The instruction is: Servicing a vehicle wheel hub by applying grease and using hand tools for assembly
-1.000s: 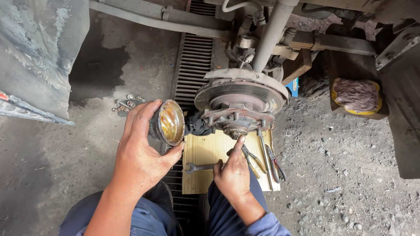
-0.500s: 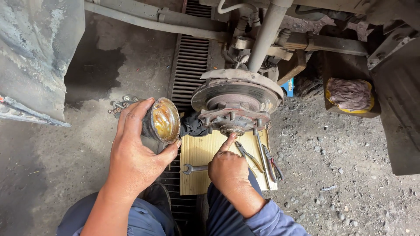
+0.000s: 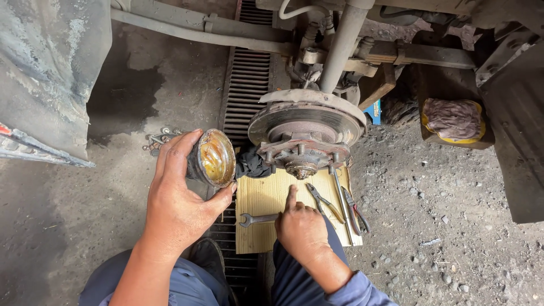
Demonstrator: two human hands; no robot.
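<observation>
A: How far is the work, as you judge it?

B: The wheel is off. The hub (image 3: 301, 164) and the brake disc (image 3: 306, 122) stand bare, with the studs showing. The cap (image 3: 212, 158) is not on the hub; it is in the left hand (image 3: 175, 207), to the left of the disc. So I think the opening part is done, and the closing and the wheel are left.

A: How does the left hand hold it?

B: Fingers closed around the dark body of the cap, thumb below. The open side faces the camera and it shines yellow-brown inside, like grease.

A: And the right hand (image 3: 300, 229)?

B: It holds nothing. It is loosely curled, only the index finger is straight and points up to the hub centre, just under it. I cannot tell if the tip touches.

A: What lies near?

B: A cardboard (image 3: 266, 195) under the hub, with a wrench (image 3: 256, 219) beside the right hand, and pliers (image 3: 323, 201) to the right. Some bolts (image 3: 157, 140) lie on the floor, behind the left hand.
</observation>
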